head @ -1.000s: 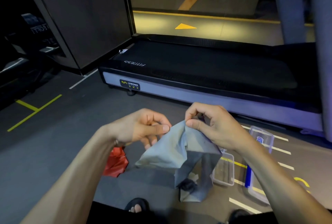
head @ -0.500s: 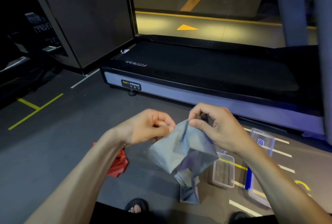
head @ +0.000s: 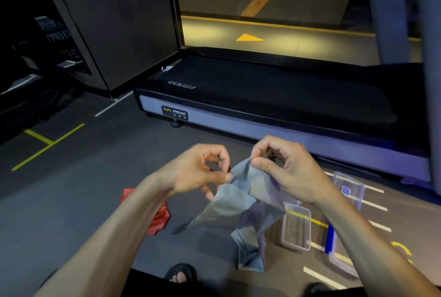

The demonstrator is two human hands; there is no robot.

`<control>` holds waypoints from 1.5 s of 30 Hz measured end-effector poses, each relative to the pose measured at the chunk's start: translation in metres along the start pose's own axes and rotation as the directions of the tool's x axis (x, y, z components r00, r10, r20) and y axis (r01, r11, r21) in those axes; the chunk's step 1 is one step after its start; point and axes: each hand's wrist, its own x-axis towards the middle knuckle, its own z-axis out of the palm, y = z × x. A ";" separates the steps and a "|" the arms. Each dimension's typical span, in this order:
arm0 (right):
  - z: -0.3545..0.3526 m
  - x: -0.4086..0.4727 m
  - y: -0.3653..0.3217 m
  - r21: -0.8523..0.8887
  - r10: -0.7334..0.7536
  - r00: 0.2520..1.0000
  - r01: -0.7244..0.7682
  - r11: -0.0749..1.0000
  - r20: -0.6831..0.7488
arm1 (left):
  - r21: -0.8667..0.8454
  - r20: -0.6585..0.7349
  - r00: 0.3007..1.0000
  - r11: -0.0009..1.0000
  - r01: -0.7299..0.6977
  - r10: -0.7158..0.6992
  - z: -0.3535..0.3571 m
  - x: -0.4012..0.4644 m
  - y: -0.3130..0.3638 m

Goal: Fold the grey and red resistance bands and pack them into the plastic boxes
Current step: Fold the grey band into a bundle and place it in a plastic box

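1. One grey resistance band [head: 241, 203], a thin, matte, limp sheet creased into angular folds, hangs in the air in front of the person; its lower end droops to just above the floor near a sandalled foot [head: 179, 274].
2. The left hand [head: 198, 170] pinches the band's top edge between thumb and fingertips, the remaining fingers curled.
3. The right hand [head: 284, 165] pinches the same top edge just beside the left, thumb pressed against curled fingers; the two hands are close together.
4. One red resistance band [head: 160, 221], crumpled into sharp facets, lies on the floor [head: 71, 201] beneath the left forearm, partly hidden by it.
5. Clear plastic boxes sit on the floor to the right: one small open rectangular box [head: 297, 230] with rounded corners, just beside the hanging band, and one transparent piece with a blue label [head: 348, 189] further back. Another clear piece with a blue edge [head: 334, 246] lies under the right forearm; whether it is box or lid cannot be told.
6. The floor is dark and matte with yellow and white painted lines.
7. One treadmill [head: 274, 101] with a black textured belt and a pale side rail stands behind.
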 end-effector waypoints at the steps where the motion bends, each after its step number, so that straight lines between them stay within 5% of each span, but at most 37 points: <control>1: 0.000 0.000 0.000 -0.002 -0.002 1.000 0.002 1.000 0.004 | 0.008 -0.023 1.000 1.000 -0.002 0.002 0.000 0.000 -0.001; 14: 0.004 0.000 0.006 -0.009 0.003 1.000 -0.003 1.000 0.018 | 0.268 -0.132 0.984 0.960 -0.082 0.121 0.007 0.011 -0.009; 29: 0.002 0.000 0.011 0.077 0.025 1.000 -0.026 0.997 0.016 | 0.012 -0.033 0.999 1.000 -0.019 0.019 0.012 0.017 -0.015; 38: -0.004 0.000 0.004 0.158 0.061 0.998 -0.064 0.985 0.023 | 0.154 -0.143 0.977 0.978 -0.138 0.161 0.011 0.019 -0.020; 45: -0.005 -0.001 0.008 0.151 0.082 0.996 -0.085 0.985 0.027 | 0.118 0.099 0.994 0.991 -0.057 0.046 0.009 0.016 -0.022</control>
